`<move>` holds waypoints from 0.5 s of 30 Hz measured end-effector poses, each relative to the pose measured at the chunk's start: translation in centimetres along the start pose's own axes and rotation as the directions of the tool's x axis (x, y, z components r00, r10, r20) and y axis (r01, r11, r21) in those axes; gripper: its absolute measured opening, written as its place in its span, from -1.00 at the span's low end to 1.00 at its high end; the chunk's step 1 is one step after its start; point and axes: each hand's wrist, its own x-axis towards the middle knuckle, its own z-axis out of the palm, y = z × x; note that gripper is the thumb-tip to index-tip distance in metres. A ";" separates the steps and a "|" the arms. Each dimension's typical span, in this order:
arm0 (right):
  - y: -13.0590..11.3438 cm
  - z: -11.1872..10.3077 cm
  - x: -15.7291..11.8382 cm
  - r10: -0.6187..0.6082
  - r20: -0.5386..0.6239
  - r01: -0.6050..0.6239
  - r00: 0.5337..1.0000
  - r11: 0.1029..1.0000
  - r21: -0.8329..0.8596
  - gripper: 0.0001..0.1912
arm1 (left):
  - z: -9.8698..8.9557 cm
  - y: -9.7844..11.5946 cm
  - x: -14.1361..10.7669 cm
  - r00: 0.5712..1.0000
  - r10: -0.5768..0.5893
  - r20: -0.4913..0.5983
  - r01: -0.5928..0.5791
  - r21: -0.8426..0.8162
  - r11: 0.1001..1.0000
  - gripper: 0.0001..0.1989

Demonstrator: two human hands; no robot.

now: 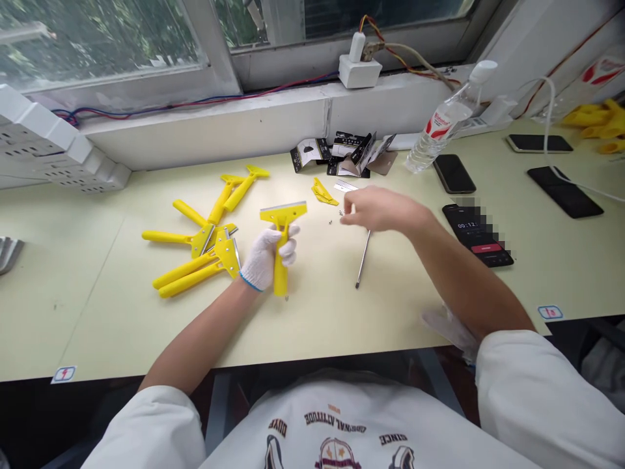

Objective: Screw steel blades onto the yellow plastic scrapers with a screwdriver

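My left hand, in a white knit glove with a blue cuff, is closed around the handle of a yellow scraper. The scraper stands head up, with a metal blade along its top edge. Bare, my right hand hovers over the table, bent, with a gap between thumb and forefinger. Small screws lie by its fingertips. Just beyond are yellow plastic plates and a blade strip, partly behind the hand. Below it lies a thin metal screwdriver shaft, its upper end hidden.
Several yellow scrapers lie at left. Black printed cards are heaped by the wall. A water bottle and several phones occupy the right, with a white cable. A white glove hangs at the front edge.
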 end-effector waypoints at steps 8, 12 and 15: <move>-9.8 9.0 -3.7 -0.614 0.051 0.605 0.788 0.787 0.126 -0.87 | -0.3 2.6 0.3 0.987 0.143 -0.072 -0.139 0.056 0.989 -0.71; -10.2 12.0 -4.0 -0.670 0.041 0.670 0.741 0.742 0.031 -0.94 | -0.1 2.0 0.2 0.988 0.135 -0.074 -0.125 0.125 0.984 -0.66; -10.1 13.6 -3.8 -0.704 0.035 0.703 0.709 0.703 -0.108 -0.92 | -0.1 1.7 0.1 0.986 0.154 -0.071 -0.136 0.210 0.968 -0.65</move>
